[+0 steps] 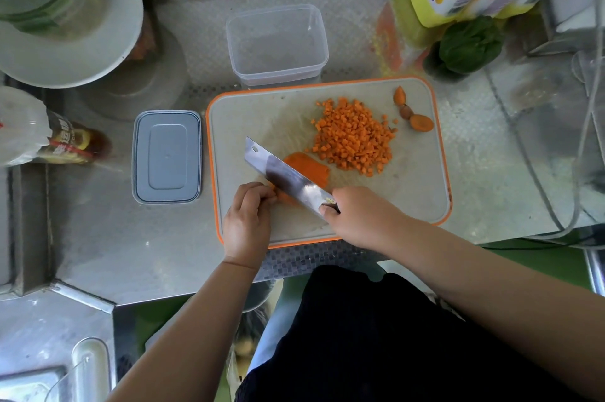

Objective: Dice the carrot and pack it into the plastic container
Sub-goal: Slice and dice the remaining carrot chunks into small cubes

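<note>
Risk first: left fingertips sit right by the blade, so a slip or a rolling carrot piece could nick them; short stub left, little to hold. Dice could scatter off the board if the cleaver sweeps too fast. Nearest: left hand (249, 217) curled, fingers tucked, pinching the carrot (309, 169) end at the near edge of the board (422, 192); wrist straight, forearm coming up from lower left. Right hand (355, 216) clenched on the cleaver (288, 177) handle, thumb against the blade heel, blade angled up-left across the carrot, forearm from lower right. Beyond: dice pile (353, 136) mid-board, right of the blade; trimmed ends (414, 113) at the far right corner. Lid (167, 156) flat just left of the board. Farthest: container (277, 44) open, holding nothing, touching the board's far edge. Dicing unfinished, packing not started.
</note>
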Available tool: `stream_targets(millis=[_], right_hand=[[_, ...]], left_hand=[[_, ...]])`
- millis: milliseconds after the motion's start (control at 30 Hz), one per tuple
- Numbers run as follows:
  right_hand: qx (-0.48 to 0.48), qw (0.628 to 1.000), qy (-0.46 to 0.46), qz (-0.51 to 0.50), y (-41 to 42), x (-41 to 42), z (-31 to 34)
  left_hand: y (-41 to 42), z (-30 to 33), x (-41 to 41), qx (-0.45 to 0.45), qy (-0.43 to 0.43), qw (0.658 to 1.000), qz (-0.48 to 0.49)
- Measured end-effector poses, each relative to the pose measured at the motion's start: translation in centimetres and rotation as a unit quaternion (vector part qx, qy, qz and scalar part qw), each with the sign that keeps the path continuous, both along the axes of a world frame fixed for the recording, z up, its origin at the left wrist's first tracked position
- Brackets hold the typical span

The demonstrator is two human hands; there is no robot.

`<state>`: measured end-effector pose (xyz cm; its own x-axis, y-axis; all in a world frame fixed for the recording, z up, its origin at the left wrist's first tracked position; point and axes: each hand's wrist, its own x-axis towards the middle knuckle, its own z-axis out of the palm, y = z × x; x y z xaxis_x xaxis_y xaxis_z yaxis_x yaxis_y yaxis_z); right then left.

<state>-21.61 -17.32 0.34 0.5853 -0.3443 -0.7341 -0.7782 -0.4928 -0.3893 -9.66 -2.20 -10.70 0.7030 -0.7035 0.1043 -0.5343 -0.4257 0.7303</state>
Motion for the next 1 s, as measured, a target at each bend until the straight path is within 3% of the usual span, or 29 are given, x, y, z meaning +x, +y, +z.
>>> stream_targets(millis=[367, 1000], right_hand=[[0.016, 1.000, 0.017, 0.016, -0.6, 1.2, 0.4], [-0.045, 0.999, -0.021, 0.016, 2.2, 2.9, -2.2]], left_hand=[[-0.2, -0.3, -0.5, -0.004, -0.031, 0.999, 0.023], [-0.1, -1.2, -0.9, -0.029, -0.080, 0.996, 0.037]])
